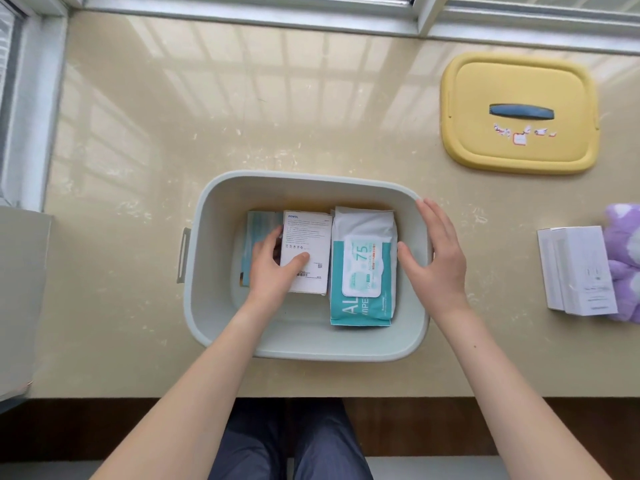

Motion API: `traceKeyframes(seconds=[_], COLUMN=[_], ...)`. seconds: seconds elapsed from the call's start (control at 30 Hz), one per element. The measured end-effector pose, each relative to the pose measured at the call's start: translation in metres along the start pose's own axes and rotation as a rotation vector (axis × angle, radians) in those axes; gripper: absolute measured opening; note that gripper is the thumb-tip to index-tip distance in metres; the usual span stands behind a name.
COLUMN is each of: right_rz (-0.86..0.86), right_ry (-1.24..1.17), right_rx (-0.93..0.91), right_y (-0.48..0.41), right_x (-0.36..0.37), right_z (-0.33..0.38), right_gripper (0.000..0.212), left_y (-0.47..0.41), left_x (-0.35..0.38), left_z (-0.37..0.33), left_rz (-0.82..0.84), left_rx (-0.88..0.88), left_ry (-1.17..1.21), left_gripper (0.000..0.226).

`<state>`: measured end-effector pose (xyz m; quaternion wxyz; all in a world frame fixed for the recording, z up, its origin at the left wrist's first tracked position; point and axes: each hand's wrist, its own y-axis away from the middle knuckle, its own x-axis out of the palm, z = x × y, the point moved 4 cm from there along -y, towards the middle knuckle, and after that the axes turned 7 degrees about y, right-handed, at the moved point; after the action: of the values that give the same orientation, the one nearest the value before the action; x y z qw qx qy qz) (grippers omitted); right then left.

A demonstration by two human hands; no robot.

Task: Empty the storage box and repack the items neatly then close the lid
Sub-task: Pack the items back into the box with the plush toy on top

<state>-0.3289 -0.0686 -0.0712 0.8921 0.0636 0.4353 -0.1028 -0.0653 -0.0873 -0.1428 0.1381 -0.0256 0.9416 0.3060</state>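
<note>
On the counter (138, 150), left hand (273, 268) grips a carton (310, 237) inside the box (216, 216).

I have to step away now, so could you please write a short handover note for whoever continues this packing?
Left hand grips the white box inside the storage box, beside the wipes pack; a teal pack lies at its left.
Right hand open at the right rim.
Repacking underway.
Still out on the table: white cartons, purple plush, yellow lid. Pack those, then close.
</note>
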Motion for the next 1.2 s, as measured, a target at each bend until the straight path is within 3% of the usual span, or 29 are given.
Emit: traceKeyframes(seconds=[0.57,0.93,1.03,1.2], right_rz=[-0.011,-0.003,0.045,0.032], right_ry=[-0.009,0.019,0.05,0.077], right_rx=[-0.013,-0.017,-0.007,-0.056], right_y=[0.0,0.0,-0.001,-0.003], right_x=[0.002,0.003,-0.001,-0.032], right_z=[-0.002,-0.001,0.004,0.051], right_gripper=[0.069,0.07,0.074,0.069], left_y=[-0.007,0.004,0.02,0.067], left_x=[0.004,-0.003,-0.014,-0.043], left_z=[0.004,-0.007,-0.028,-0.089], left_rz=[-0.023,-0.006,0.011,0.051], left_rx=[-0.002,0.004,0.09,0.451], left_ry=[0.066,-0.073,-0.207,-0.517], left_gripper=[0.061,0.062,0.067,0.056])
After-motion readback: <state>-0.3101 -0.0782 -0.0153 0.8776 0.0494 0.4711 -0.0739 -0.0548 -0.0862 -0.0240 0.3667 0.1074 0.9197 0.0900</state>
